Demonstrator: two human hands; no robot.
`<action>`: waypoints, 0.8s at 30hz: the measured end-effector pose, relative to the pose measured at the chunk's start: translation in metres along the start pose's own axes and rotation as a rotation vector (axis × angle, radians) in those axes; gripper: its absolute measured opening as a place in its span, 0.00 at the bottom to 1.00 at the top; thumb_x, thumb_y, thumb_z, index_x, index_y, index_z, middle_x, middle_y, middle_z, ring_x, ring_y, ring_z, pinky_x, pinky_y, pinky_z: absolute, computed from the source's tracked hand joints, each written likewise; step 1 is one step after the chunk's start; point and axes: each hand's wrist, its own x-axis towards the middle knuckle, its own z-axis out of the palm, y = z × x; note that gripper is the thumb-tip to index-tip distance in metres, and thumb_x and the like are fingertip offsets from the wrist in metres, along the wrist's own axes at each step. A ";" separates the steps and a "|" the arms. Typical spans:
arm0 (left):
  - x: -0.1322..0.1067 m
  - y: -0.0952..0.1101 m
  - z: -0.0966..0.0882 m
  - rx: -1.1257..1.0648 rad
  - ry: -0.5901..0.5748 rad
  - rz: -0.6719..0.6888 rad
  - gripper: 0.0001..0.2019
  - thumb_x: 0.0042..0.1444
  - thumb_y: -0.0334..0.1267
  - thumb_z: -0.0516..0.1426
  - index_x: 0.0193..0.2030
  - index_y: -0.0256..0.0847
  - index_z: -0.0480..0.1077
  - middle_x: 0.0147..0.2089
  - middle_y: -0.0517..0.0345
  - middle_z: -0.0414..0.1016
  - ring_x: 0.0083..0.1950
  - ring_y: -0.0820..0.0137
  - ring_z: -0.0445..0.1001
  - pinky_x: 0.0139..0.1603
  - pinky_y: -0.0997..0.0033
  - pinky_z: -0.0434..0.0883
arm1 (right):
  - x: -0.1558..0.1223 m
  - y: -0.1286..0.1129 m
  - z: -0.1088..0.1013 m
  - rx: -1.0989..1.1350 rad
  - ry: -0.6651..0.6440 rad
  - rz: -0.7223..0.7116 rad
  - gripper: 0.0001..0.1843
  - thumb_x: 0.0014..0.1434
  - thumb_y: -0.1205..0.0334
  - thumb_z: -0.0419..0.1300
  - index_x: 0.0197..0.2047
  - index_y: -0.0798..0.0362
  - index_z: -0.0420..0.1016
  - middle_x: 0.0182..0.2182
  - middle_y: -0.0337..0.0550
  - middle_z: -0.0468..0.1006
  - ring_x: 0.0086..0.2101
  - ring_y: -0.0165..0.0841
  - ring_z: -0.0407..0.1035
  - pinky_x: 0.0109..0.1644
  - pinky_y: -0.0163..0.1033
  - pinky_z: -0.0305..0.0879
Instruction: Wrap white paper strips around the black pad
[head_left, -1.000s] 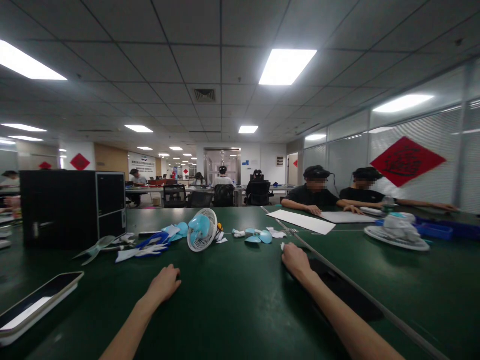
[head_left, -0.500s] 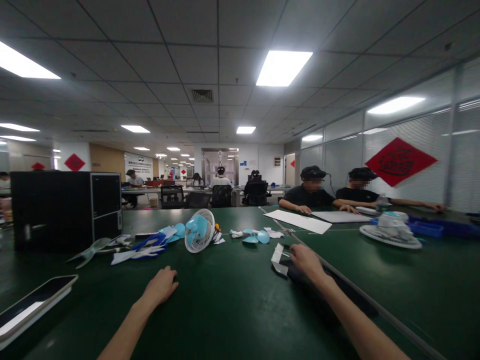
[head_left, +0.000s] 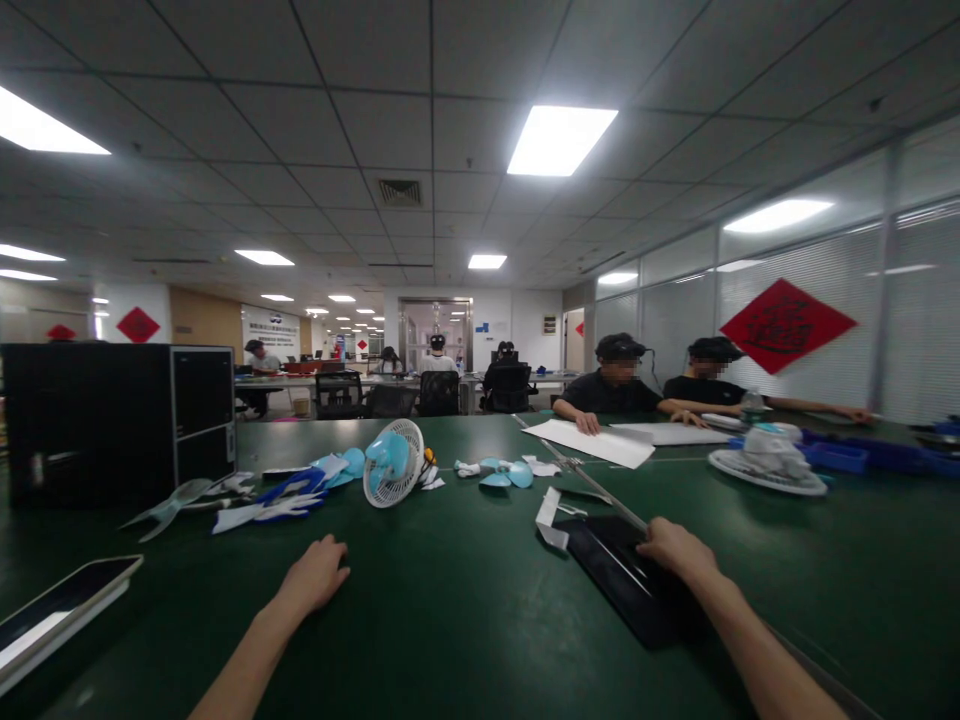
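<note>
Black pad, flat on the green table, and from the head view its long axis slants far-left to near-right, roughly along the seam, far end toward the white strip. My right hand hangs over it, fingers bunched; gripping, can't tell. My left hand rests empty, thumb apart, probably steadying me.
</note>
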 end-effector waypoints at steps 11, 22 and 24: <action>-0.004 -0.001 -0.001 -0.050 0.001 0.005 0.16 0.54 0.41 0.54 0.49 0.41 0.71 0.54 0.47 0.70 0.53 0.59 0.70 0.48 0.63 0.70 | -0.004 0.018 -0.023 0.110 0.332 0.025 0.17 0.59 0.57 0.50 0.36 0.58 0.77 0.41 0.61 0.78 0.41 0.52 0.72 0.37 0.47 0.65; 0.002 0.012 0.000 -0.050 0.073 0.021 0.21 0.56 0.44 0.52 0.53 0.37 0.69 0.54 0.46 0.69 0.55 0.60 0.68 0.54 0.63 0.65 | -0.061 -0.128 0.018 0.245 0.151 -0.819 0.11 0.57 0.59 0.57 0.39 0.53 0.78 0.37 0.45 0.77 0.39 0.36 0.70 0.43 0.38 0.63; 0.002 0.020 0.000 -0.119 0.116 0.076 0.25 0.58 0.50 0.50 0.56 0.38 0.66 0.56 0.47 0.68 0.57 0.60 0.66 0.57 0.63 0.64 | -0.076 -0.156 0.028 0.200 0.075 -0.937 0.11 0.56 0.58 0.59 0.39 0.52 0.78 0.36 0.44 0.76 0.38 0.36 0.69 0.43 0.37 0.62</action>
